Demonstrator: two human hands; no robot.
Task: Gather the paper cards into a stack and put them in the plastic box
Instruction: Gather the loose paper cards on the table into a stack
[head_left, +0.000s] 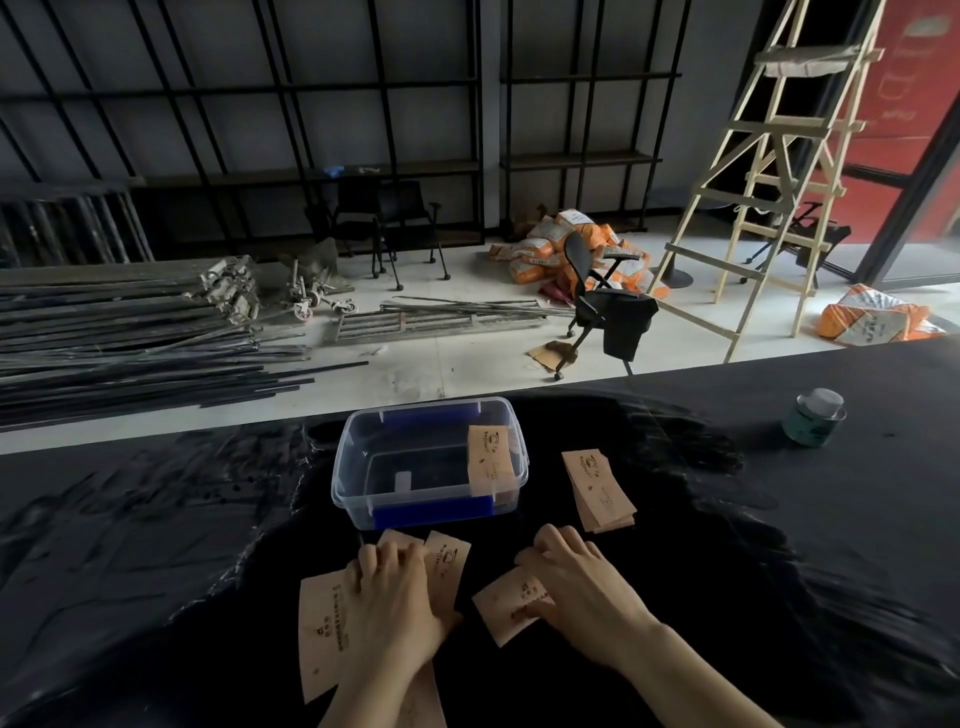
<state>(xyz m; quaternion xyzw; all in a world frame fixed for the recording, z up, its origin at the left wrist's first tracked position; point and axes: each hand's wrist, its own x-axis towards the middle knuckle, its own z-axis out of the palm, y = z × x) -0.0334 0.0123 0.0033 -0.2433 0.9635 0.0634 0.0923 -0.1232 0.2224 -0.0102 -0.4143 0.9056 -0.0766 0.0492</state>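
Note:
A clear plastic box with blue handles stands on the black table just beyond my hands. One tan paper card leans inside it against the right wall. A small stack of cards lies to the right of the box. My left hand presses flat on several spread cards in front of the box. Resting on another card, my right hand has its fingers curled at the card's far edge. Neither hand has lifted a card.
A small green-labelled can stands at the table's far right. Past the table's far edge lies a floor with metal bars, an office chair, orange sacks and a wooden ladder.

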